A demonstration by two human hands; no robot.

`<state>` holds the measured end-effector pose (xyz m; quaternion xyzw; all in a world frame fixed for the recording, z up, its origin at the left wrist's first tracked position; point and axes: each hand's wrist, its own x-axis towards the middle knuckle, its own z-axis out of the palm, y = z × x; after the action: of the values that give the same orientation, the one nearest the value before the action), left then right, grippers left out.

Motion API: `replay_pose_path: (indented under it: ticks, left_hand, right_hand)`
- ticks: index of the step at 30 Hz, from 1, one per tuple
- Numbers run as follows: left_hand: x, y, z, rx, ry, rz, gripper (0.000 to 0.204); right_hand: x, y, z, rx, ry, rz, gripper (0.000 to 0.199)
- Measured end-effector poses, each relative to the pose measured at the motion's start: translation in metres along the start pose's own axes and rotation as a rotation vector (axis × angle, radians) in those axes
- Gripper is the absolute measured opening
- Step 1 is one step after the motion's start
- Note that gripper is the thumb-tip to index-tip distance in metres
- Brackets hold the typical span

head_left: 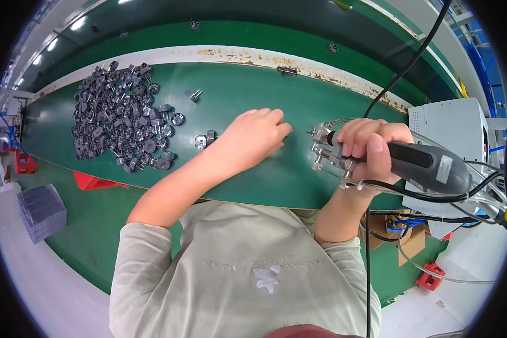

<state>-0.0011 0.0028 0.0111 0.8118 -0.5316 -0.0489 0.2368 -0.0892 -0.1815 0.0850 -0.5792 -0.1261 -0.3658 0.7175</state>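
My right hand (369,149) is wrapped round a dark grey power screwdriver (431,163) with a clear and metal fitting at its front end. The bit (311,132) points left, apart from my left hand. Over the green bench, my left hand (258,138) is closed with its fingers curled down. A small dark bit shows at its fingertips, too little to name. Behind my left wrist lie two dark grey plug-like parts (201,141). A large heap of similar parts (121,121) covers the bench's left side, and a single part with pins (194,95) sits apart from it.
A white box-shaped machine (453,127) stands at the right end of the green bench (236,186). Cables and a clear hose trail from the screwdriver. Along the far side runs a worn white rail (236,55), with a dark green belt (253,35) behind it carrying a few parts.
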Motion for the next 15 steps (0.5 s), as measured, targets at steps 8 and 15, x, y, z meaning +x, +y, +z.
replay_pose_path:
  ticks: [8,15]
  left_hand:
    - [-0.004,-0.012,-0.003,-0.057,0.066,-0.007,0.035]
    - [-0.004,-0.008,-0.007,-0.077,0.101,-0.053,0.033]
  right_hand:
    - [0.004,0.006,-0.003,0.121,-0.058,0.003,0.022]
    - [-0.002,-0.007,0.005,0.097,-0.107,0.055,0.034]
